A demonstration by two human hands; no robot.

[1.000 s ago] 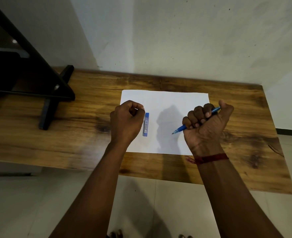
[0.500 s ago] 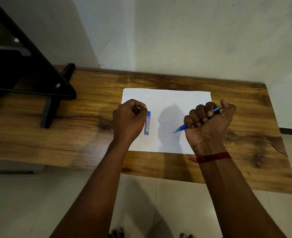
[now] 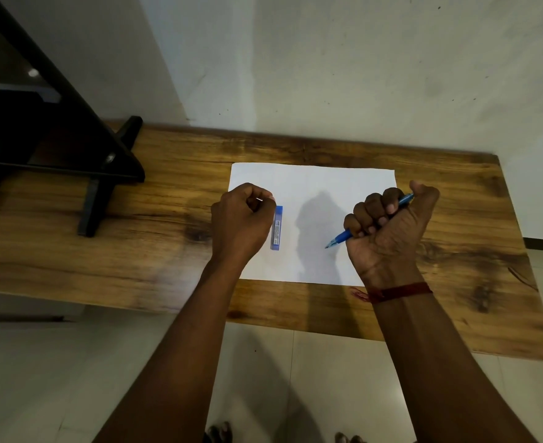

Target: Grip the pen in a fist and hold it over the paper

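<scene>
Little changed over the last second: both hands in the same poses, the whole scene only drifted slightly within the head view, consistent with a small shift of the camera rather than of the things. Work apparently paused, no mark yet visible on the sheet.

Right hand (image 3: pixel 391 231): fist closed round a blue pen (image 3: pixel 340 238), barrel crossing the palm, rear end emerging beside the thumb, tip pointing down and left, just above or at the white paper (image 3: pixel 315 187); contact not discernible. Red thread (image 3: pixel 398 291) tied round the right wrist.

Left hand (image 3: pixel 241 219): fingers curled into a loose fist, holding nothing visible, resting at the left edge of the paper. Small blue box (image 3: pixel 277 227) lying flat on the paper, long side running away from the person, just beside or touching the left knuckles.

Paper flat on the wooden tabletop (image 3: pixel 455 251), near its far edge, against a pale wall (image 3: pixel 327 75). Dark shadow of the head falling on the sheet between the hands.

Black stand (image 3: pixel 104 174) on the left of the tabletop, well apart from the paper. Tiled floor (image 3: pixel 40 378) below; toes just visible at the bottom edge. Only the blue box standing near the writing area.
</scene>
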